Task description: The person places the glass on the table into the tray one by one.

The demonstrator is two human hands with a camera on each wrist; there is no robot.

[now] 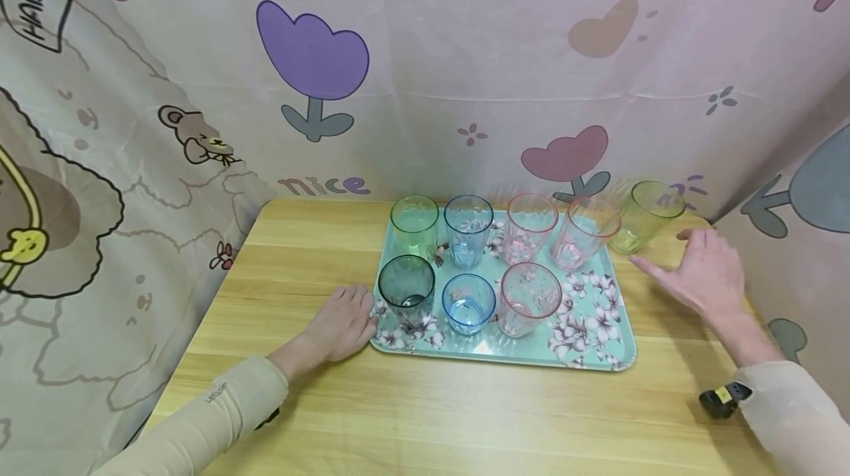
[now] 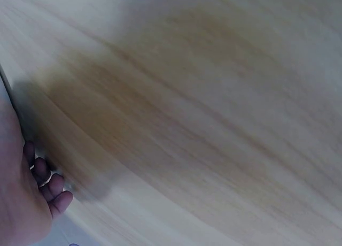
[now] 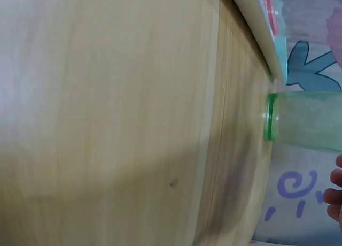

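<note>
My left hand [image 1: 345, 322] rests on the table beside the left edge of a mint-green floral tray [image 1: 598, 358], its thumb side touching or very close to the rim. In the left wrist view its fingers are loosely bent. To the right of the tray, my right hand [image 1: 713, 269] hovers with thumb and fingers spread apart. Nearest to it is a tall yellow-green glass [image 1: 644, 218], standing on the table just off the tray's back right corner. In the right wrist view a few fingertips appear close to this glass [image 3: 307, 120], apparently apart from it.
Several glasses stand on the tray: a green one [image 1: 415, 229], a tall blue one [image 1: 468, 232], a short blue one [image 1: 468, 306], a dark grey one [image 1: 406, 288] and pink ones, one at the front [image 1: 529, 302]. Patterned cloth [image 1: 425, 92] hangs behind the wooden table [image 1: 465, 417].
</note>
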